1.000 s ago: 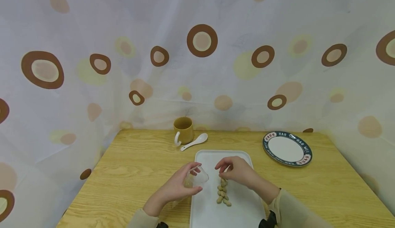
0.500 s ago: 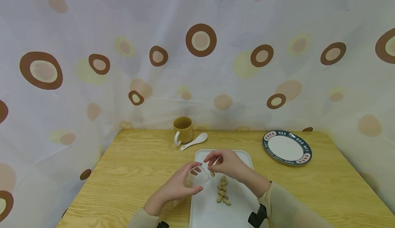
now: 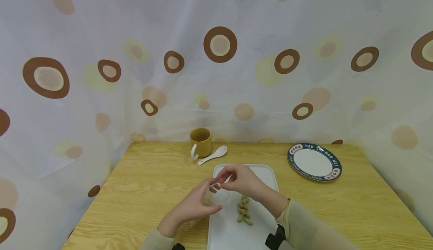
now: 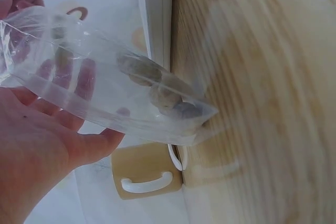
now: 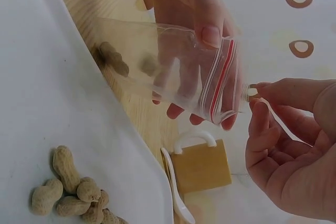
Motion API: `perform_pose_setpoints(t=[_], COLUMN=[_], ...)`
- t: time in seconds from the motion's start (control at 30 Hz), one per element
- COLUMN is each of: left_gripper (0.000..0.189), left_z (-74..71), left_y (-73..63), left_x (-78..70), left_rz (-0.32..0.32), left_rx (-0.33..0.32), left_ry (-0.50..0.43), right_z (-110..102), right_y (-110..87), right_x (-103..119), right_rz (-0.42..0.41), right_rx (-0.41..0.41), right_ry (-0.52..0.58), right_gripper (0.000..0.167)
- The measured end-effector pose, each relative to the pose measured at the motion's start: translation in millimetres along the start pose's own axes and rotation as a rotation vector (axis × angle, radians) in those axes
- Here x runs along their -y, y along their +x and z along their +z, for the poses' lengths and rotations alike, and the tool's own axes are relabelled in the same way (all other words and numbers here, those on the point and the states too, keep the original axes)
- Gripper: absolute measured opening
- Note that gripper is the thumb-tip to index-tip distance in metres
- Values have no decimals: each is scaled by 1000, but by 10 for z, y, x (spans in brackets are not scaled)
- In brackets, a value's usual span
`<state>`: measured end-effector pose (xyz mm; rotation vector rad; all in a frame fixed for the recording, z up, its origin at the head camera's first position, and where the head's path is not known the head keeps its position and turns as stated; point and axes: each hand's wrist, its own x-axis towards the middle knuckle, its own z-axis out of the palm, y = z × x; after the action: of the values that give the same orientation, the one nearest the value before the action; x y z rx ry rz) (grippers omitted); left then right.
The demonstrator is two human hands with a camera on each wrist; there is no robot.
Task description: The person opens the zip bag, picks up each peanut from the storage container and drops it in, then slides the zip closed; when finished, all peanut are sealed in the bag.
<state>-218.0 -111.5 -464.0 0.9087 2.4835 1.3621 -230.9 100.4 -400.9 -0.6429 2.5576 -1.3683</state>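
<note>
A clear zip-lock bag (image 5: 173, 72) with a red stripe by its mouth is gripped by my left hand (image 3: 194, 203), thumb on one side and fingers behind. It tilts down, and several peanuts (image 4: 139, 69) lie toward its lower corner. My right hand (image 3: 238, 182) is at the bag's mouth, thumb and forefinger together in a pinch. At those fingertips a small tan bit of a peanut (image 5: 253, 93) shows, mostly hidden. More peanuts (image 3: 244, 210) are heaped on a white tray (image 3: 257, 227) below my right forearm.
Behind the tray stand a yellow mug (image 3: 202, 144) with a white handle and a white spoon (image 3: 214, 155). A round plate (image 3: 314, 162) with a dark green rim lies at the back right. A patterned curtain (image 3: 257, 92) backs the wooden table (image 3: 135, 190).
My right hand has lifted a peanut from the heap and carried it left to the bag's mouth. My left hand and the bag have stayed in place.
</note>
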Motion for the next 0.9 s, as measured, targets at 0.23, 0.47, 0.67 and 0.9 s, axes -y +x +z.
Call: perform_pose_setpoints(t=[0.23, 0.47, 0.67, 0.9], left_gripper=[66, 66, 66, 67], left_z=[-3, -11, -17, -17], left_y=[1, -4, 0, -1], left_x=[20, 26, 23, 33], left_rz=[-22, -46, -46, -24], left_rx=[2, -1, -4, -2], left_ry=[-2, 0, -4, 1], right_z=[-55, -110, -117, -152], right_y=[-49, -131, -177, -264], right_x=[-93, -277, -484, -643], right_rz=[54, 149, 211, 235], right_rx=[-22, -52, -51, -23], right_ry=[-10, -8, -12, -6], right_gripper=[16, 19, 20, 21])
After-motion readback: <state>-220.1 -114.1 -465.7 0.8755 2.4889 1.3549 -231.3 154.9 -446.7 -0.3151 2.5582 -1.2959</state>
